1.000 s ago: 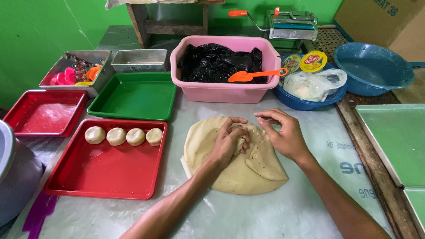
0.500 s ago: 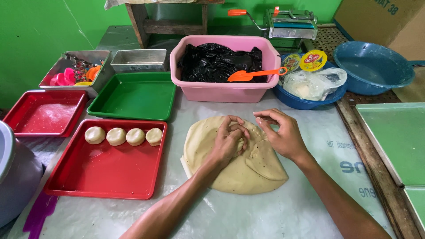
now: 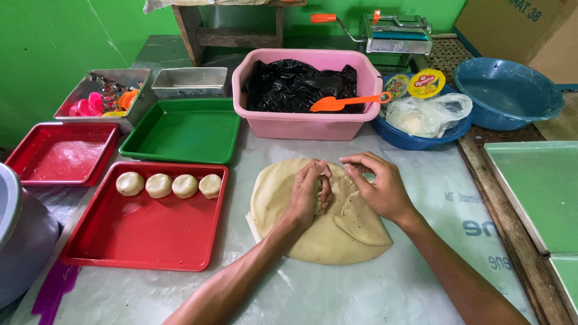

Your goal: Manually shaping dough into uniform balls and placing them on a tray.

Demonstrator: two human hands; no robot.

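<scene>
Beside the red tray [image 3: 150, 241]: left hand [image 3: 307, 195] and right hand [image 3: 376, 189] are pinching folded dough [image 3: 319, 241] together at centre; gathering edges evenly seems best.

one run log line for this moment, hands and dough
left hand: pinching flat pale speckled dough sheet | right hand: on dough | four round dough balls: red square tray

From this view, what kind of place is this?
Probably a small home or cottage food-making workspace. Both hands, left hand and right hand, work a flat sheet of dough, dough balls sit on a red tray, and a hand-crank pasta roller stands behind.
</scene>
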